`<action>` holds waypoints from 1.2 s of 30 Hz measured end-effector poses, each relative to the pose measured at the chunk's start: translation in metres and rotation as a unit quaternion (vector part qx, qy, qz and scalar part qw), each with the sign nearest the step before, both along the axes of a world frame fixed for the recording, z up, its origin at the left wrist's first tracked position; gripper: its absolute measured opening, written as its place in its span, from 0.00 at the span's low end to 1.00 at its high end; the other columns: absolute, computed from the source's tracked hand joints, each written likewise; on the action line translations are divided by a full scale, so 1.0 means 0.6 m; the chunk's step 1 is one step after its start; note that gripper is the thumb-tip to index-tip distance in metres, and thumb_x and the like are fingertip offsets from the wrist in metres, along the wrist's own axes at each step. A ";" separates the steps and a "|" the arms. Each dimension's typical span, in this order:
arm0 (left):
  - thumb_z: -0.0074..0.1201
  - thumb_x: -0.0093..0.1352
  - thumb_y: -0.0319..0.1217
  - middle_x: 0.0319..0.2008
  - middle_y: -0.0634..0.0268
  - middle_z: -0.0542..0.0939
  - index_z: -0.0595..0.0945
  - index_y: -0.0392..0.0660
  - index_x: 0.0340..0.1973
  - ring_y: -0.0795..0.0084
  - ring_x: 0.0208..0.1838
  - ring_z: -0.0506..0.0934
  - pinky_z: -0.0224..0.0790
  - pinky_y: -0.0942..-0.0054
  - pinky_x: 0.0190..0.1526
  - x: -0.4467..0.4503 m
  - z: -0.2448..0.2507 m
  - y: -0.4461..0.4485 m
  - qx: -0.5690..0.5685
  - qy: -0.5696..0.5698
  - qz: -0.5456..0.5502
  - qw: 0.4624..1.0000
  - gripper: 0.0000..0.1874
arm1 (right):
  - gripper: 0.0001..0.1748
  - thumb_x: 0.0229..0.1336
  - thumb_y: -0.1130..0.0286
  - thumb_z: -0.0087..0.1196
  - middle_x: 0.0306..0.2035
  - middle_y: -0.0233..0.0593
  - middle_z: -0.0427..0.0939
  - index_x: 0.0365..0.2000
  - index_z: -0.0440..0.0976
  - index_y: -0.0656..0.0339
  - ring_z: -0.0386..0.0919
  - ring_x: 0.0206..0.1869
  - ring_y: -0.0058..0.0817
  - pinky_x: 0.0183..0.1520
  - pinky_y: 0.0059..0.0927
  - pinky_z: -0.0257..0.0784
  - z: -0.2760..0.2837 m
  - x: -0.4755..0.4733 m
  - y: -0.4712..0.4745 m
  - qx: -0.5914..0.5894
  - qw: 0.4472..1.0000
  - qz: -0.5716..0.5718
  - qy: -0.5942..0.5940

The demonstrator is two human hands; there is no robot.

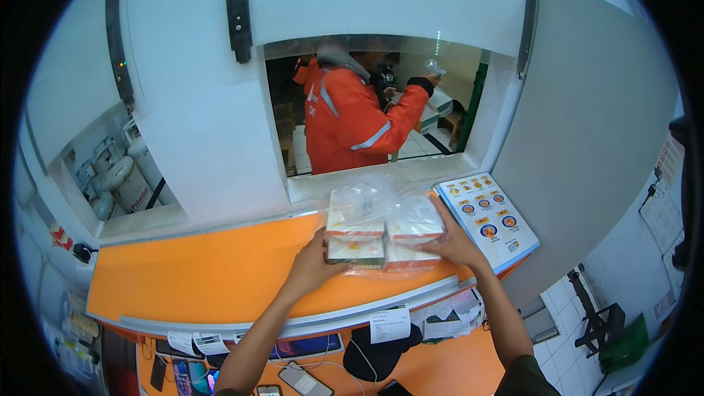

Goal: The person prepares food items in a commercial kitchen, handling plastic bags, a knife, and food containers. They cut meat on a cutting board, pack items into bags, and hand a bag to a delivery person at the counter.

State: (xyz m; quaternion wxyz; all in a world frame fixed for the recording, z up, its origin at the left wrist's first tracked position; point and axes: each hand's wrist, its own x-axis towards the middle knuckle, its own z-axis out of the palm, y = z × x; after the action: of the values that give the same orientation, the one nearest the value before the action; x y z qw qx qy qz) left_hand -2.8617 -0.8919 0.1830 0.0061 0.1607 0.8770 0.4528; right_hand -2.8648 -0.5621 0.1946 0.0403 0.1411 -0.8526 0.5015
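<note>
A clear plastic bag [379, 198] holds several small cardboard boxes [356, 250], stacked in two columns side by side. The boxes are white with orange or green lower edges. My left hand [313, 258] grips the left side of the bagged boxes, and my right hand [455, 239] grips their right side, fingers across the front. The bundle is over the orange counter [209, 269], close to the window sill [379, 176]; whether it rests on the counter or is lifted a little, I cannot tell.
A picture menu [489, 220] lies right of the bundle. Beyond the window opening stands a person in an orange jacket [352, 115], holding a clear bag. Paper slips [389, 324] hang from the counter edge. Below are a black cap [374, 357], phones [305, 379] and cables.
</note>
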 end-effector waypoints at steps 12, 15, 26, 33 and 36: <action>0.73 0.56 0.41 0.56 0.40 0.75 0.57 0.29 0.67 0.51 0.56 0.79 0.72 0.62 0.56 -0.051 -0.009 0.096 -0.013 -0.015 0.000 1.000 0.54 | 0.55 0.51 0.71 0.66 0.71 0.54 0.56 0.74 0.44 0.60 0.56 0.73 0.40 0.74 0.36 0.52 -0.039 -0.077 0.070 -0.180 0.981 -0.029 -0.071; 0.76 0.54 0.42 0.55 0.45 0.77 0.53 0.28 0.69 0.59 0.54 0.80 0.74 0.67 0.54 -0.049 -0.010 0.095 -0.020 -0.025 0.010 0.999 0.60 | 0.53 0.52 0.67 0.61 0.71 0.53 0.56 0.74 0.44 0.59 0.54 0.74 0.38 0.74 0.33 0.49 -0.047 -0.090 0.068 -0.183 0.980 -0.040 -0.059; 0.75 0.51 0.50 0.68 0.37 0.62 0.46 0.25 0.71 0.50 0.73 0.62 0.54 0.63 0.71 -0.025 -0.051 0.076 0.043 -0.033 0.069 0.996 0.68 | 0.41 0.64 0.50 0.49 0.67 0.49 0.62 0.69 0.56 0.64 0.61 0.69 0.36 0.71 0.27 0.51 -0.071 -0.135 0.038 -0.365 0.927 -0.069 -0.051; 0.49 0.71 0.54 0.70 0.47 0.63 0.52 0.32 0.72 0.58 0.74 0.59 0.48 0.65 0.73 -0.040 -0.063 0.132 0.450 -0.112 0.068 0.884 0.47 | 0.35 0.62 0.49 0.54 0.60 0.45 0.71 0.60 0.67 0.66 0.71 0.59 0.32 0.63 0.31 0.66 -0.056 -0.106 0.010 -0.362 0.914 -0.083 -0.162; 0.45 0.73 0.56 0.65 0.55 0.69 0.63 0.39 0.67 0.63 0.67 0.66 0.54 0.67 0.69 -0.074 -0.072 0.140 0.480 -0.099 0.103 0.865 0.38 | 0.31 0.61 0.50 0.55 0.52 0.45 0.77 0.54 0.71 0.66 0.76 0.53 0.32 0.60 0.32 0.69 -0.060 -0.112 -0.001 -0.367 0.918 -0.100 -0.108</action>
State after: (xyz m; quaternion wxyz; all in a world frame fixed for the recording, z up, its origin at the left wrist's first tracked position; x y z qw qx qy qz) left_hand -2.9061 -0.8080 0.1400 -0.0321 0.0069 0.5573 0.8296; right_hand -2.9318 -0.5628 0.1586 0.0468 -0.0248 -0.6174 0.7849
